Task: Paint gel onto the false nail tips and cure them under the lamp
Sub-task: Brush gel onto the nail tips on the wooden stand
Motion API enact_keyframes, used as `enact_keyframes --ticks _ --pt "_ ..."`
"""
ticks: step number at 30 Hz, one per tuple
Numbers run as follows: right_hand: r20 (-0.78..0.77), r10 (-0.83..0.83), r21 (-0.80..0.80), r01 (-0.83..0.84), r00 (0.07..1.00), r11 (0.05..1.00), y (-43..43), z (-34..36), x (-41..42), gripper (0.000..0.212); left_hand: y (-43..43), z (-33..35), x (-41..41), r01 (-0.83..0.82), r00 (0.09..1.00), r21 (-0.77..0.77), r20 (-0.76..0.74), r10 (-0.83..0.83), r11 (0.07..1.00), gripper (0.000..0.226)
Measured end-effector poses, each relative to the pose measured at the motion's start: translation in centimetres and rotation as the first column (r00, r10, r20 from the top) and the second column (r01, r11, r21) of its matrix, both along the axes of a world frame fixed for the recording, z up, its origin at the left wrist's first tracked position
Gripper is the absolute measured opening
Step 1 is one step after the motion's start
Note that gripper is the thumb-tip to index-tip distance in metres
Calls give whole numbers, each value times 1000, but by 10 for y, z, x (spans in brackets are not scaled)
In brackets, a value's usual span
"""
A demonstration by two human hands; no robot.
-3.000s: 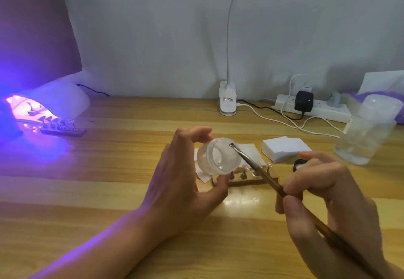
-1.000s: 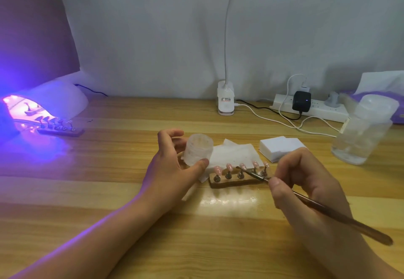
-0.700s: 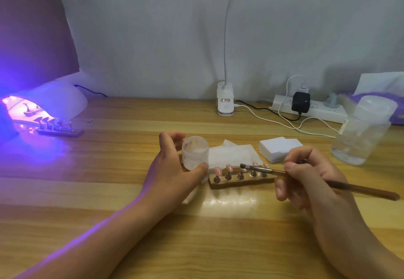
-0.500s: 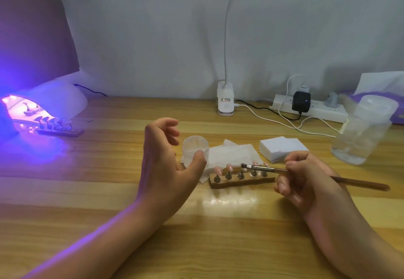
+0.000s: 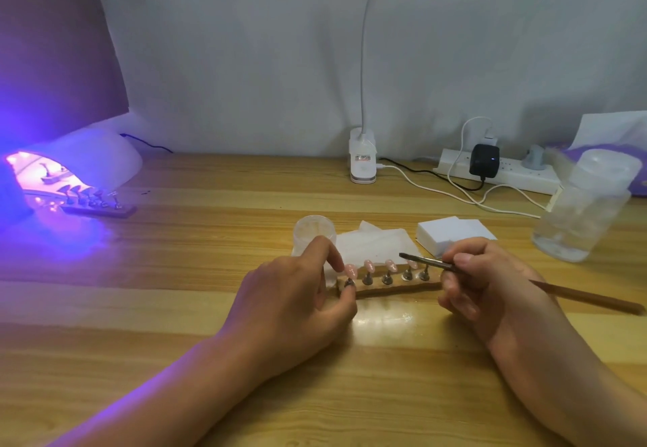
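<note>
Curing: a dark strip of tips at the glowing white lamp, far left.
Likely yet to paint and cure: five pink false nail tips on a wooden strip, centre of the tabletop.
Left hand: pinches the leftmost peg.
Right hand: pinches a thin wooden-handled brush over the row.

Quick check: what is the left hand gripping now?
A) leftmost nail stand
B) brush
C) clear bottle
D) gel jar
A: the left hand pinches the leftmost nail stand on the wooden strip; the gel jar stands behind it, and the right hand holds the brush.
</note>
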State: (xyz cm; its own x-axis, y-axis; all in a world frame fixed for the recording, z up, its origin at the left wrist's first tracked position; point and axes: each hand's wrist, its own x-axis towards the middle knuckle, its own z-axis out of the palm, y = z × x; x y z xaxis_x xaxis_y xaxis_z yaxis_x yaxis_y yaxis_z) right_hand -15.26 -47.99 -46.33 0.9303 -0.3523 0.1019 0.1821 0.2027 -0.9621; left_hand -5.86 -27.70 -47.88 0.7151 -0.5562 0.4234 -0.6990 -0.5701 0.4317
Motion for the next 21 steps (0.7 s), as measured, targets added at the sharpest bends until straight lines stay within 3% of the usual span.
enact_keyframes --ticks 6,14,21 --pt "2 21 -28 -21 1000 999 1 -2 -3 3 -1 -2 3 49 998 -19 -38 -49 999 11" --pt "-16 45 -78 -46 999 996 2 -3 -5 8 -1 -2 5 113 991 -62 -65 -117 992 11" --pt "-27 39 -103 -41 999 994 4 -2 -5 6 -2 3 -4 122 988 -26 99 -119 992 8"
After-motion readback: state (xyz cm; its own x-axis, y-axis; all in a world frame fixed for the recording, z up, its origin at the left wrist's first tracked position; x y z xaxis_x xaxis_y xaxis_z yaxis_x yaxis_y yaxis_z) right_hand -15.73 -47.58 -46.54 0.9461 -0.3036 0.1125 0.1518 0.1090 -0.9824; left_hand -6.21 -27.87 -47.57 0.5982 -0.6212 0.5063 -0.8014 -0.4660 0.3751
